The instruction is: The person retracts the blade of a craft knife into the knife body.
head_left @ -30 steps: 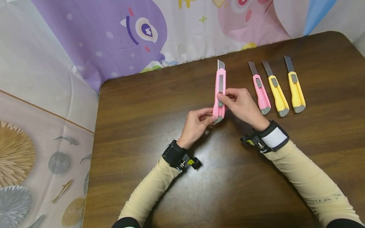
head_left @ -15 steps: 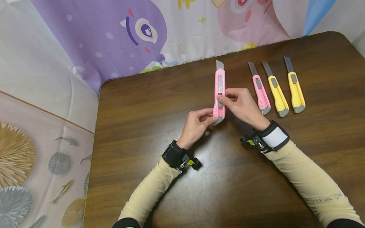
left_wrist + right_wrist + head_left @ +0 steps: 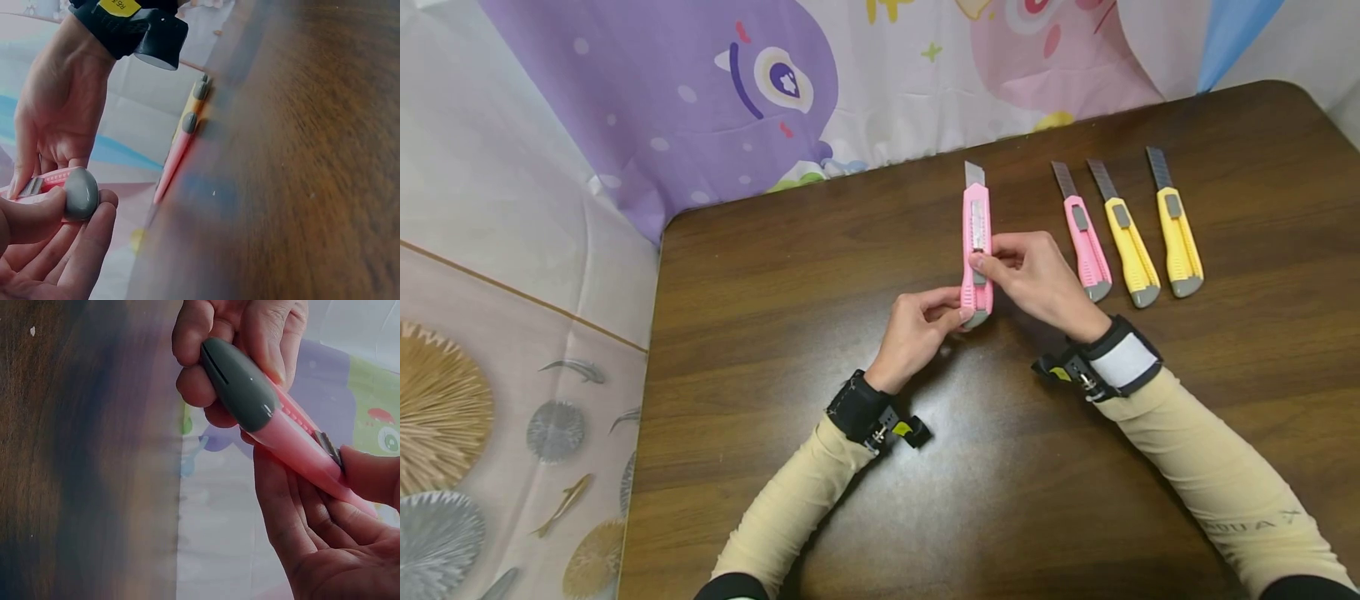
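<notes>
A pink utility knife [image 3: 976, 197] is held up over the table, its blade [image 3: 974, 173] sticking out at the far end. My left hand [image 3: 913, 335] pinches the knife's grey end cap [image 3: 81, 195] between thumb and fingers. Higher up the body, my right hand [image 3: 1036, 277] grips it from the right, with the thumb on the grey slider [image 3: 329, 449] and the fingers underneath. Another pink utility knife [image 3: 1087, 250] and two yellow ones, a nearer yellow utility knife [image 3: 1132, 250] and a farther yellow utility knife [image 3: 1180, 242], lie to the right with blades out.
The brown wooden table [image 3: 760, 275] reaches back to a cartoon-print curtain [image 3: 895, 92]. On the left hangs a pale patterned cloth [image 3: 512, 350]. Black camera straps sit on both wrists.
The held knife has tilted a little, its blade tip shifting slightly left and toward me. Both hands keep their grip, and the knives on the table have not moved.
</notes>
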Motion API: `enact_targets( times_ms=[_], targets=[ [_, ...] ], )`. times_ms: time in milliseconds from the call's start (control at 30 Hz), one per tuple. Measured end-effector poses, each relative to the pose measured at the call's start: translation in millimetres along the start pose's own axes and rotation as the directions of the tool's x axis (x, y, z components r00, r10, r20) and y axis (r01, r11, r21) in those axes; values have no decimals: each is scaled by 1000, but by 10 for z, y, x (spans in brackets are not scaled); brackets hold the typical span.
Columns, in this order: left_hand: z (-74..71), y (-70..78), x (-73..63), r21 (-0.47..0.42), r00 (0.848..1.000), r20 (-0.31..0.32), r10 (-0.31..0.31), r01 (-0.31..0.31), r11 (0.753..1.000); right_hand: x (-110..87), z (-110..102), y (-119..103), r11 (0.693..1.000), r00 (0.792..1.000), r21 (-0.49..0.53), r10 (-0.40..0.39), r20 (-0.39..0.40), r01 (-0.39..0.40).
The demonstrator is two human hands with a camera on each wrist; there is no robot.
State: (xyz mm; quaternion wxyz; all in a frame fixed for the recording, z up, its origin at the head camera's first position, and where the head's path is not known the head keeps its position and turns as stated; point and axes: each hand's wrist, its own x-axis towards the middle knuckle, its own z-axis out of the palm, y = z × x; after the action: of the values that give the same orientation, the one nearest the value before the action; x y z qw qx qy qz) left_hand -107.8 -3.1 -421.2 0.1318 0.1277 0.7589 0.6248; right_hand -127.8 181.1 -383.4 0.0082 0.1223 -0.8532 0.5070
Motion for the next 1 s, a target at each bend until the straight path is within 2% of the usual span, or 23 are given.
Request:
enact_targets(
  times_ms=[300,500,700,1000],
  targets=[
    [-17,-11,8,-11,1000,-7,-11,11,1000,12,35,17,999,1000,26,-23,11,23],
    [-32,-15,24,-27,1000,-1,0,0,1000,10,37,9,1000,1000,23,16,17,-17],
    [-41,1,24,-53,1000,-17,10,-10,999,8,33,-6,999,1000,26,21,8,-22],
    [-43,7,23,-42,999,-47,26,-28,999,12,19,18,1000,1000,26,7,15,-8]
  ],
)
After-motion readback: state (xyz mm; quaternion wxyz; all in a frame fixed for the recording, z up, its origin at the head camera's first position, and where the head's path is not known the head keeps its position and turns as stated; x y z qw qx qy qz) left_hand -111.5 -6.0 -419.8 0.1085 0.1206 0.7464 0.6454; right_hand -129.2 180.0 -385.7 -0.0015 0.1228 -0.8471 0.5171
